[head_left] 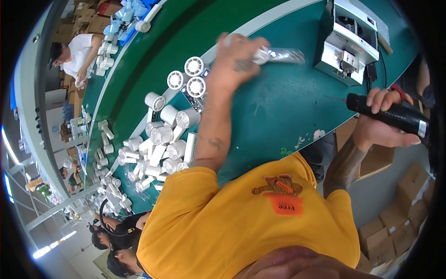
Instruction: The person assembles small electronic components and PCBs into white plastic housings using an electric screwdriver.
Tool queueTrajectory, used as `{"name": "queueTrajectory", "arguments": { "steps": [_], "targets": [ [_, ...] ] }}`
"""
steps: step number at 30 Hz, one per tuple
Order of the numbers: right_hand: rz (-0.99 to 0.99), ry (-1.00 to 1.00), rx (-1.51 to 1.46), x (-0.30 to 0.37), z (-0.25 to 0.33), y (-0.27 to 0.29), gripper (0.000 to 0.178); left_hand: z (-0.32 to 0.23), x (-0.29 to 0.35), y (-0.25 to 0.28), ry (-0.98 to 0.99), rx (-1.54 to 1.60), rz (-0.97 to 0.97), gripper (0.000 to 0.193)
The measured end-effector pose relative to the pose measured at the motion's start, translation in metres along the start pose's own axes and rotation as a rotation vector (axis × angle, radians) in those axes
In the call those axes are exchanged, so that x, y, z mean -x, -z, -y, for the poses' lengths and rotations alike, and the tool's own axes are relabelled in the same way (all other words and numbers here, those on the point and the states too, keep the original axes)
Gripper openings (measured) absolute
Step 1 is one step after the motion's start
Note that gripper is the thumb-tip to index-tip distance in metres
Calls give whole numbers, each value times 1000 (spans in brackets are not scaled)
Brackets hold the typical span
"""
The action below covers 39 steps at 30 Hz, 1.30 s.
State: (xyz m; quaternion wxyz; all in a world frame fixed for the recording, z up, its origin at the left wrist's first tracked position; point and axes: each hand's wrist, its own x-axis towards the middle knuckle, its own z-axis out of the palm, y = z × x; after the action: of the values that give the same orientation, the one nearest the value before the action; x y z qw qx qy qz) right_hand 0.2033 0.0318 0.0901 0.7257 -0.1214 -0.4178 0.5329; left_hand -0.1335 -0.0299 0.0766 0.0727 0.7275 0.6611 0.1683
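My left hand (238, 59) reaches over the green work surface, slightly blurred by motion. Its fingers curl round the whitish end of a long clear plastic-looking part (285, 55), whose exact kind I cannot make out. On the right, my right hand (380, 118) is wrapped round a black power screwdriver (395, 113); its thin bit points left over the table edge. Beside my left forearm stand white round parts with slotted faces (193, 66), partly resting on dark circuit boards (194, 100).
A white and black machine (348, 42) with a metal fitting stands at the far right, cable beside it. White cylindrical parts with handles (160, 151) lie heaped left of my arm. A green belt (153, 51) runs beyond. Cardboard boxes (395, 228) stand below; co-workers sit at left.
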Motion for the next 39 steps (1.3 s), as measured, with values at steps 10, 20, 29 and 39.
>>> {"name": "queueTrajectory", "arguments": {
  "steps": [10, 20, 29, 39],
  "targets": [
    [-375, -189, 109, 23, 16, 17, 86, 91, 31, 72, 841, -256, 255, 77],
    [39, -407, -785, -11, 21, 15, 56, -44, -32, 16, 410, -2, 209, 47],
    [8, 161, 388, -74, -15, -58, 27, -99, -39, -34, -346, -47, -136, 37],
    [-101, 53, 540, -35, -17, -66, 22, -95, -34, -59, -308, 163, 13, 26]
  ]
}}
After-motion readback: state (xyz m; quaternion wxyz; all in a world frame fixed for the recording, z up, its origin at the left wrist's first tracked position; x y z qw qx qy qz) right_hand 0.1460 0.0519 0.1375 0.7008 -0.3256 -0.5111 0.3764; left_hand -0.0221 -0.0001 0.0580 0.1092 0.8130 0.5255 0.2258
